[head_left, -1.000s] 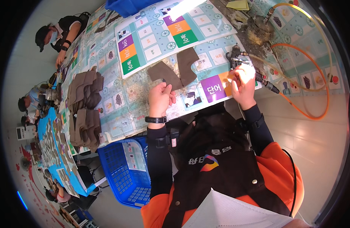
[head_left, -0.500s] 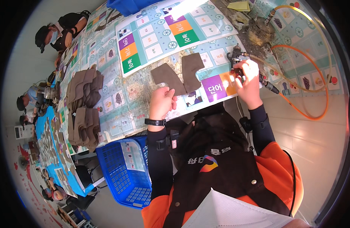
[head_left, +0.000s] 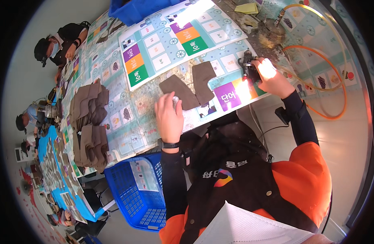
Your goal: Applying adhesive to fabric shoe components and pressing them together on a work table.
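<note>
A V-shaped, flat brown cut piece (head_left: 186,90) of fabric-like sheet lies on the printed table cover near the front edge. My left hand (head_left: 169,120) is at its left lower edge, fingers stretched and apart; a small whitish spot shows beside the fingertips, and I cannot make out what it is. My right hand (head_left: 274,79) is closed on a dark spray gun (head_left: 247,64) right of the piece, above the table's edge. Part of the gun is hidden behind the hand. Two stacks of similar brown pieces, a farther one (head_left: 87,103) and a nearer one (head_left: 90,146), sit at the left.
An orange hose (head_left: 345,91) and a yellowish hose (head_left: 333,24) curve at the right. A blue basket (head_left: 132,195) stands below the table's front edge. A blue bin (head_left: 134,12) is at the back. Other people (head_left: 59,44) work along the far left.
My left hand has gone from curled to stretched fingers at the piece's edge. My right hand has turned the spray gun, its nozzle end now pointing more toward me. The view has shifted slightly.
</note>
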Demonstrator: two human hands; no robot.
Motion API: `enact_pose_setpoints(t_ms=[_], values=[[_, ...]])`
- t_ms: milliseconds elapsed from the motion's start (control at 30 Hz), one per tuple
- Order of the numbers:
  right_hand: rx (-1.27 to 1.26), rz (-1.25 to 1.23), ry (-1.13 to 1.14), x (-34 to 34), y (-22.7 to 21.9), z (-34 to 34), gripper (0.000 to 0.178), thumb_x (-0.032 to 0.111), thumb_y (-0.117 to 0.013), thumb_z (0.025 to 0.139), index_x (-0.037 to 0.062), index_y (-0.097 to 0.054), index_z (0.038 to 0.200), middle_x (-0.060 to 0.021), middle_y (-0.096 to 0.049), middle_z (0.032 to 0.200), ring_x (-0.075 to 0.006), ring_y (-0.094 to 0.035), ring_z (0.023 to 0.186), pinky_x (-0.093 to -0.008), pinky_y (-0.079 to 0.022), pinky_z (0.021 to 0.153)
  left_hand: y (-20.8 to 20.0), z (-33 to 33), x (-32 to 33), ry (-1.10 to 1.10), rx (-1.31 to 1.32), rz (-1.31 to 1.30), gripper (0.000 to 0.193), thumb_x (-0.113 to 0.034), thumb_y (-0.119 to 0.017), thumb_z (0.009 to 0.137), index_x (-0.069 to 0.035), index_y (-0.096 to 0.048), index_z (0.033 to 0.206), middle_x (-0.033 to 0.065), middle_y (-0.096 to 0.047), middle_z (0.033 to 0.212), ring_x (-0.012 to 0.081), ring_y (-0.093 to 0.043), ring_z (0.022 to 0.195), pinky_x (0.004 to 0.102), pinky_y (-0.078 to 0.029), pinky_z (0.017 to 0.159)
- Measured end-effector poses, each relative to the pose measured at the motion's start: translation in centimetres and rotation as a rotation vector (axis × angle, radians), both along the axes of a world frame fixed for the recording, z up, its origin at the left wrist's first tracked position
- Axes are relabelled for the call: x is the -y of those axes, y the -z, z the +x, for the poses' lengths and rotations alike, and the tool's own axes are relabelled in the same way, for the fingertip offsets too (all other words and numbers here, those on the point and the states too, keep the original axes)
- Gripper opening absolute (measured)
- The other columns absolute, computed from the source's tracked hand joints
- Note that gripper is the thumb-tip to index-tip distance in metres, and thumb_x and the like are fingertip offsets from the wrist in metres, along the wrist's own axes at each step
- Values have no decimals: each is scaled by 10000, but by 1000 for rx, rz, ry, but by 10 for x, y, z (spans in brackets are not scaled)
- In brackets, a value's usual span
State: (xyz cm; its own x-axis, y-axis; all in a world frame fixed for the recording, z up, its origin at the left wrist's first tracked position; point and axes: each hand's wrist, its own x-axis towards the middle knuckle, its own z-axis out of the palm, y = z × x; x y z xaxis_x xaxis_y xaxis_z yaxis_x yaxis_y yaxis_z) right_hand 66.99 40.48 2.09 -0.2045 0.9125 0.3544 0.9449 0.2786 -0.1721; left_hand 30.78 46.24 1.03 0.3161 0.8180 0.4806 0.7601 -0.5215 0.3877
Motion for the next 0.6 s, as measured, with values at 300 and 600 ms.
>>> enact_pose_setpoints(t_ms=[300,600], values=[[-450,-375,-37,-36,-76,-41,331,2,-549,750,-9,-617,1073,-81,-647,798,-180,-556,664,-305,-482,669,-2,-21,1,85,211,-93,219,-67,-630,867,-6,-649,1076,142,-630,1091,349,-569,986,404,-457,903],[-665,-818,1,-99,-109,-139,248,42,-548,694,-1,-662,910,-63,-633,685,-148,-550,557,-294,-421,490,14,-59,24,-201,227,129,118,11,-588,858,-29,-653,948,116,-643,931,316,-562,845,381,-452,765]])
